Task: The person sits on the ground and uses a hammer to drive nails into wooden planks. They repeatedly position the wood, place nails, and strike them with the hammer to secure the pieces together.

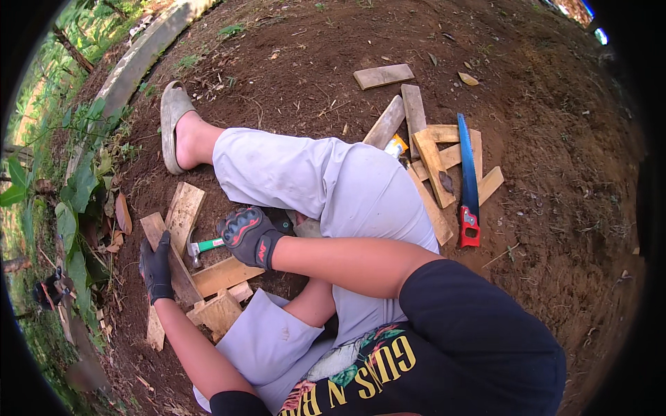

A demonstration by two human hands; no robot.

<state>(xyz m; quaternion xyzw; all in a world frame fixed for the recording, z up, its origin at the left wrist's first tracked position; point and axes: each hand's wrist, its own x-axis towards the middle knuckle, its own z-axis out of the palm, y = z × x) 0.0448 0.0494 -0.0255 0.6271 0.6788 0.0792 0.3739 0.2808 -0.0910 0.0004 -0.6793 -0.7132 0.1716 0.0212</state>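
My left hand [156,269], in a dark glove, holds the outer side of a wooden board [173,262] at the left; its fingertips are partly hidden. In a black glove with red trim, my right hand [251,236] is closed round the green handle of a hammer [208,245]. The hammer's metal head lies close to the inner face of that board. A second board [185,211] slants behind it, and a paler piece [225,274] runs from it toward my leg. Short wood blocks [219,312] sit by my knee.
A handsaw [469,184] with a blue blade and red handle lies at the right, beside a pile of wood pieces [431,163]. One loose plank [383,76] is farther off. My bent leg [277,166] crosses the middle. Leafy plants [80,187] and a concrete edge [132,69] border the left.
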